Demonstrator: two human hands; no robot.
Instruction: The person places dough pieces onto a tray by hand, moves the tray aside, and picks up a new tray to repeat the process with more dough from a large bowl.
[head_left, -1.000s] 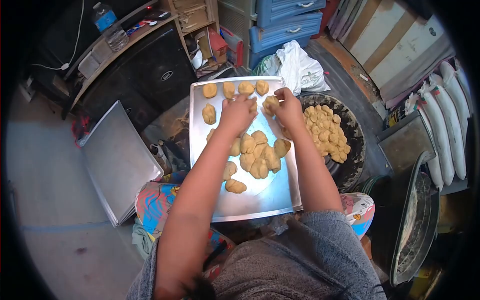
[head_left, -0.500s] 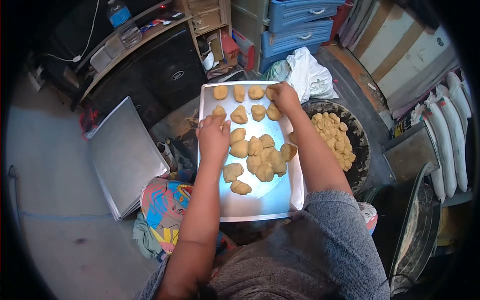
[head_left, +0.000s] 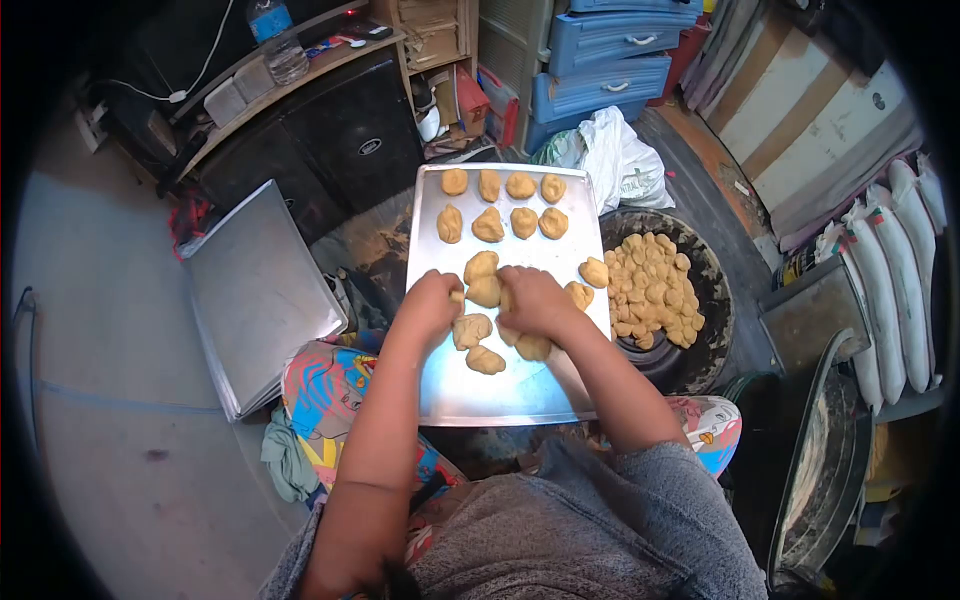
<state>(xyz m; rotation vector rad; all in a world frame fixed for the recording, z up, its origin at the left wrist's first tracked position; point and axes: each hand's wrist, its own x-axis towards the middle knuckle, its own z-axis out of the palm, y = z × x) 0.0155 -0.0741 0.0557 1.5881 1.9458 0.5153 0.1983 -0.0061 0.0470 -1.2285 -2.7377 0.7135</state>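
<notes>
A metal baking tray (head_left: pixel 545 395) lies in front of me, bearing lumps of tan dough. Two rows of separate dough pieces (head_left: pixel 487 225) line its far half. At the tray's left side, my left hand (head_left: pixel 430 305) has its fingers curled round a dough piece (head_left: pixel 457 297), which shows at the fingertips. My right hand (head_left: pixel 540 302) is closed over the clustered dough in the middle, gripping a lump that its fingers mostly hide. Between the hands lies another dough lump (head_left: pixel 483 291). Two loose pieces (head_left: pixel 486 360) sit just nearer to me.
To the right of the tray stands a round dark tub (head_left: pixel 715 300) holding many dough lumps. Stacked metal trays (head_left: pixel 265 290) lean at the left. Behind are a white plastic bag (head_left: pixel 630 165) and blue drawers (head_left: pixel 605 90). Long filled plastic bags (head_left: pixel 885 280) stand far right.
My right hand has left the far right corner piece and come back to the middle cluster. My left hand has drawn nearer to me, off the second row. The cluster looks partly spread.
</notes>
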